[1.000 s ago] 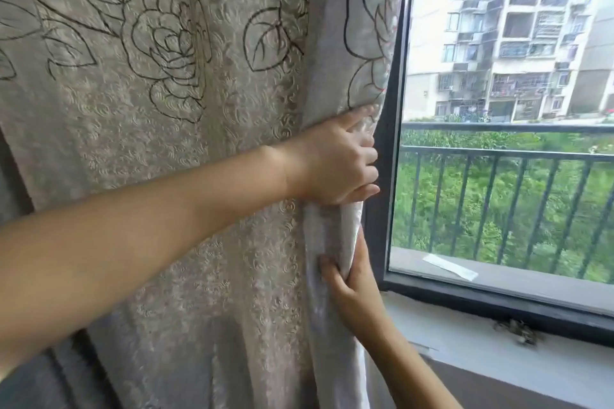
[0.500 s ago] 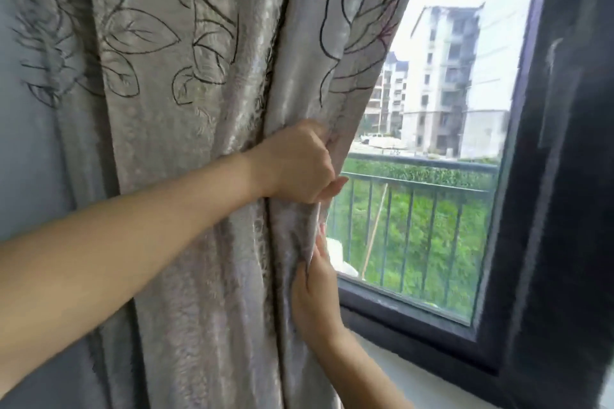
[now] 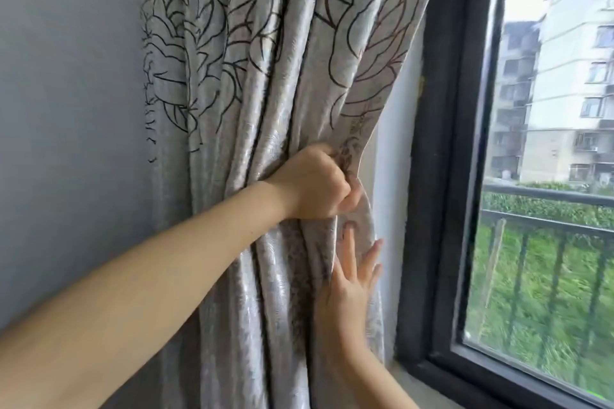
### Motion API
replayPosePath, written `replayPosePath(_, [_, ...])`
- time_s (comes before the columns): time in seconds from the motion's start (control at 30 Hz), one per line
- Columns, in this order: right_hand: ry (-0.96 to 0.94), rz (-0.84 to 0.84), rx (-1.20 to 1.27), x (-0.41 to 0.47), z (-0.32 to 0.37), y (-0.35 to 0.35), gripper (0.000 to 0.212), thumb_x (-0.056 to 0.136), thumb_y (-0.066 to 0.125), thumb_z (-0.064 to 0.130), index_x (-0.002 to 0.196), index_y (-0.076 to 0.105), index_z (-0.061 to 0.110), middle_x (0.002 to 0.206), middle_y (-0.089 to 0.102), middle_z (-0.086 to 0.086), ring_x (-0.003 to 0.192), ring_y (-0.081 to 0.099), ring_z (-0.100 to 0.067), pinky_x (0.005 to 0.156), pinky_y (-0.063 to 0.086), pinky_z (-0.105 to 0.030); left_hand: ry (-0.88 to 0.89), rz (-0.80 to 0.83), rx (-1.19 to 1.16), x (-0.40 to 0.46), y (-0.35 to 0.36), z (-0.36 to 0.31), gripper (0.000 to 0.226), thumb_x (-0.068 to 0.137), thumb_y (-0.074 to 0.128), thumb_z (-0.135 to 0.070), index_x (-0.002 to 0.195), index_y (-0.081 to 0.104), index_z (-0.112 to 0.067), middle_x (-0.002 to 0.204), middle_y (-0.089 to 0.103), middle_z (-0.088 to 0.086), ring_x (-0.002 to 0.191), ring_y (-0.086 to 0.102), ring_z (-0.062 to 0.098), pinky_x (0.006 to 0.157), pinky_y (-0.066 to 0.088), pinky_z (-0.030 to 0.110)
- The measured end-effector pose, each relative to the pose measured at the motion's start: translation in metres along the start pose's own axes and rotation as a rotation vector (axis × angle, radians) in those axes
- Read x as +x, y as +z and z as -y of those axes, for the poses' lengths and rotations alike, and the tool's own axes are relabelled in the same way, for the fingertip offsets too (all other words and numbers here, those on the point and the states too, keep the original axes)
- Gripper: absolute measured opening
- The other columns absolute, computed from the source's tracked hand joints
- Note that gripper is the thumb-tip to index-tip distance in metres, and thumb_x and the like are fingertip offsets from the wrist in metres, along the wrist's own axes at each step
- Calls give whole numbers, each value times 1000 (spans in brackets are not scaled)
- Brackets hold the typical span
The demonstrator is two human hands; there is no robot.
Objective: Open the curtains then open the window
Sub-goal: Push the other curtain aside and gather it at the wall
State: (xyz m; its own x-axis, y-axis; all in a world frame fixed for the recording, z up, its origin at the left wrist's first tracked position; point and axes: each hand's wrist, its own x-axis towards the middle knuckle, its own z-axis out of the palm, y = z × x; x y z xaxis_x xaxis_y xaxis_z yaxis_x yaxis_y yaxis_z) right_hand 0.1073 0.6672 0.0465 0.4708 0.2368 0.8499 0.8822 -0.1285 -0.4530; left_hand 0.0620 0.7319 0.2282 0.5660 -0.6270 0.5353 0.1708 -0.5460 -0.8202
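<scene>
A beige curtain [image 3: 265, 76] with dark leaf and flower outlines hangs bunched in folds against the grey wall, left of the window. My left hand [image 3: 315, 184] is clenched on the curtain's right edge at mid height. Below it my right hand [image 3: 354, 279] lies flat with fingers spread against the curtain's lower edge, pressing rather than gripping. The window [image 3: 442, 176] has a dark frame, and its glass pane shows at the right, shut as far as I can see.
A grey wall [image 3: 66, 109] fills the left. A pale sill [image 3: 442, 388] runs below the window frame. Outside are a dark metal railing [image 3: 548, 219], green plants and apartment blocks.
Both hands have carried the curtain edge leftward, bunching it near the wall and uncovering the window frame. My right hand has opened from a grip to a flat press.
</scene>
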Motion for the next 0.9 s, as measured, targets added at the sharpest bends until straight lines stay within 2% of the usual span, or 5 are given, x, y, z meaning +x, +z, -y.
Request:
replayPosePath(0.13, [-13, -83, -55, -2, 32, 67, 75, 62, 23, 2, 135, 36, 12, 140, 44, -21, 134, 20, -39, 115, 2, -50, 25, -24, -73, -42, 30, 34, 34, 75, 53, -26, 45, 60, -12, 33, 56, 5, 31, 50, 22, 62, 49, 24])
replayPosePath(0.3, [11, -59, 96, 28, 67, 149, 76, 63, 26, -7, 138, 33, 8, 146, 22, -9, 141, -1, -13, 114, 15, -54, 48, -7, -20, -88, 55, 97, 51, 80, 42, -29, 37, 59, -8, 32, 55, 3, 31, 48, 20, 66, 38, 25])
replayPosePath(0.5, [-82, 11, 152, 48, 90, 246, 70, 67, 22, -4, 135, 35, 5, 145, 31, -12, 139, 13, -35, 114, 11, -41, -1, 110, 11, -165, 99, 154, 54, 83, 37, -28, 38, 59, -9, 32, 56, 2, 29, 47, 18, 62, 45, 21])
replayPosePath(0.7, [-136, 100, 204, 62, 112, 349, 80, 63, 36, -16, 138, 25, 13, 146, 27, -8, 138, 11, -33, 113, 10, -38, -123, 248, 86, -249, 149, 210, 55, 84, 37, -27, 36, 57, -11, 32, 55, 2, 30, 47, 18, 62, 46, 24])
replayPosePath(0.9, [-92, 144, 267, 63, 120, 393, 70, 71, 16, -2, 139, 20, 11, 144, 37, -19, 138, 14, -33, 116, 0, -24, -75, 259, 209, -273, 163, 224, 47, 77, 48, -24, 31, 40, -17, 27, 49, -2, 25, 40, 14, 53, 43, 18])
